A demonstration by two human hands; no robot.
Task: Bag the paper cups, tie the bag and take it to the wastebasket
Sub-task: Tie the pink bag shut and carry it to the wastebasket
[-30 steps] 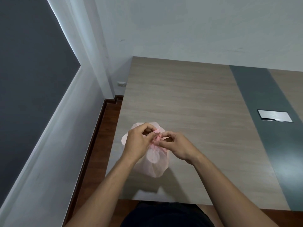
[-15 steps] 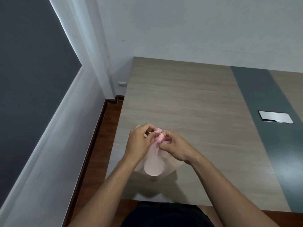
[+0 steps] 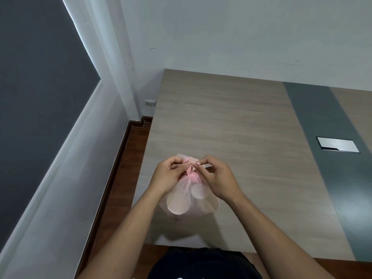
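Pink translucent plastic bag (image 3: 187, 206), with pale round paper cups (image 3: 198, 191) showing through it, is at the front left of the wood-grain table (image 3: 231, 121), right before you. Your left hand (image 3: 168, 176) pinches the gathered neck from the left with its fingers curled. Your right hand (image 3: 218, 179) pinches it from the right, and the fingertips of both hands meet above the knot. Far right, a silver rectangular hatch (image 3: 337, 147) lies flush in the table's grey strip (image 3: 318, 117).
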